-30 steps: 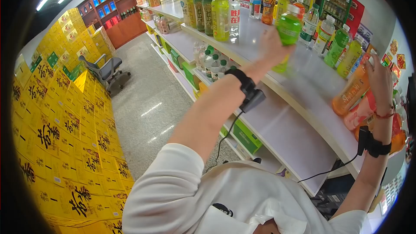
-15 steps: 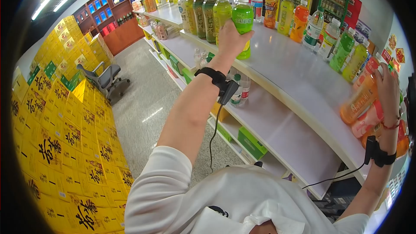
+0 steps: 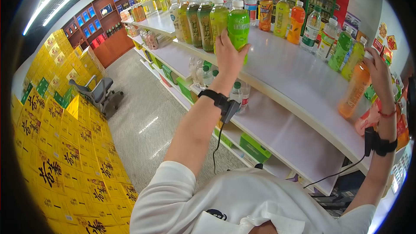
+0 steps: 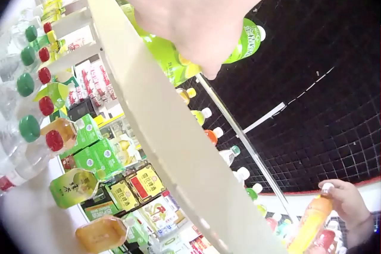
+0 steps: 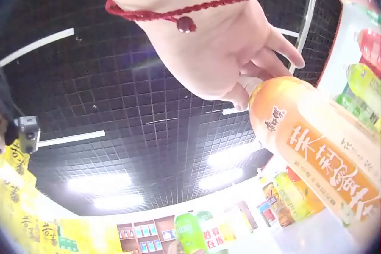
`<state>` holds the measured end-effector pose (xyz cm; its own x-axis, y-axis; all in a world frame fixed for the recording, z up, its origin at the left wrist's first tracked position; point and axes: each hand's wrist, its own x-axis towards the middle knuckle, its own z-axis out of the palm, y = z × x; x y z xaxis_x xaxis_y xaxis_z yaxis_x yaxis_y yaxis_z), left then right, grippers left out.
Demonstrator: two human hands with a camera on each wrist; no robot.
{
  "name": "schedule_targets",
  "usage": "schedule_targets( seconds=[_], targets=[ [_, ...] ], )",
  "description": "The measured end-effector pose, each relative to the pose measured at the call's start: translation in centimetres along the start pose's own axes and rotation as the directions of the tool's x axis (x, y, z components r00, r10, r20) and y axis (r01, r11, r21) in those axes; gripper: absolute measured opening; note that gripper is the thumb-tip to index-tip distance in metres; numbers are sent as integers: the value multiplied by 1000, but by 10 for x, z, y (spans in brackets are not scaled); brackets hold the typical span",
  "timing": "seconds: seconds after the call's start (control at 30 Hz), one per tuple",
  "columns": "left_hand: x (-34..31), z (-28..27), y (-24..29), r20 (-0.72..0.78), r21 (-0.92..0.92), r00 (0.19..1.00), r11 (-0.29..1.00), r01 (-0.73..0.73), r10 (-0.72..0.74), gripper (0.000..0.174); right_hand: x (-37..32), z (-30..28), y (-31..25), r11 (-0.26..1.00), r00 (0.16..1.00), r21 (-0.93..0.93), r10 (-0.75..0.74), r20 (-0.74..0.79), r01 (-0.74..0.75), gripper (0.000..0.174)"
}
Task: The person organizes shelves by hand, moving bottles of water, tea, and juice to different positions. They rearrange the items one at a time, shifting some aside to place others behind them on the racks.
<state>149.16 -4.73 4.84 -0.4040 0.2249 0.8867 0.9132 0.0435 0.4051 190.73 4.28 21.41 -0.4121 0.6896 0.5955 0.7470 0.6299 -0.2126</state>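
My left hand [image 3: 229, 56] grips a bright green bottle [image 3: 238, 24], which stands upright on the counter at the front end of a row of bottles. Dark-green tea bottles [image 3: 205, 26] and a yellow-green bottle [image 3: 219, 19] are close beside it. In the left wrist view, the back of the hand covers the green bottle's middle. On the right, my right hand [image 3: 381, 76] pinches an orange tea bottle [image 3: 354, 93] at its white cap, as the right wrist view shows. That bottle leans slightly, its base by the counter's front edge.
Several bottles, among them an orange one [image 3: 296, 24] and a clear one [image 3: 311, 30], line the counter's far side. Pink bottles [image 3: 367, 119] lie at the right end. Lower shelves [image 3: 286, 125] run beneath. Yellow cartons [image 3: 65, 147] and a chair [image 3: 97, 91] are to the left.
My left hand has carried the green bottle leftward to the end of the bottle row. The orange bottle under my right hand has tipped from a steep lean to nearly upright.
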Motion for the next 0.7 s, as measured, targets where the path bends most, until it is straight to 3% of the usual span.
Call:
schedule_targets(
  seconds=[0.07, 0.13, 0.2, 0.3, 0.37, 0.43, 0.6, 0.7],
  targets=[
    [-8, 0, -5, 36, -31, 999, 999, 38, -37, 88, 13, 17, -11, 996, 999, 83, -41, -9, 41, 29],
    [-17, -1, -7, 77, -56, 994, 995, 81, -76, 86, 29, 42, -24, 944, 978, 263, -178, -111, 201, 29],
    [-23, 4, -12, 54, -112, 996, 990, 82, -76, 84, 53, 68, -38, 900, 966, 352, -241, -93, 258, 30],
    [-27, 7, -16, 35, -160, 996, 983, 92, -88, 81, 80, 94, -86, 894, 955, 345, -298, -18, 285, 32],
    [-32, 8, -16, 45, -160, 994, 982, 103, -97, 80, 92, 114, -105, 837, 958, 476, -281, -51, 271, 32],
    [-31, 9, -18, 29, -162, 995, 982, 95, -92, 78, 140, 161, -149, 844, 904, 323, -395, -164, 428, 29],
    [-31, 9, -19, 0, -241, 998, 968, 65, -67, 76, 174, 205, -193, 784, 913, 485, -400, -83, 388, 29],
    [-31, 10, -22, -3, -225, 998, 972, 61, -64, 76, 174, 212, -213, 802, 907, 439, -411, -88, 406, 30]
  ],
)
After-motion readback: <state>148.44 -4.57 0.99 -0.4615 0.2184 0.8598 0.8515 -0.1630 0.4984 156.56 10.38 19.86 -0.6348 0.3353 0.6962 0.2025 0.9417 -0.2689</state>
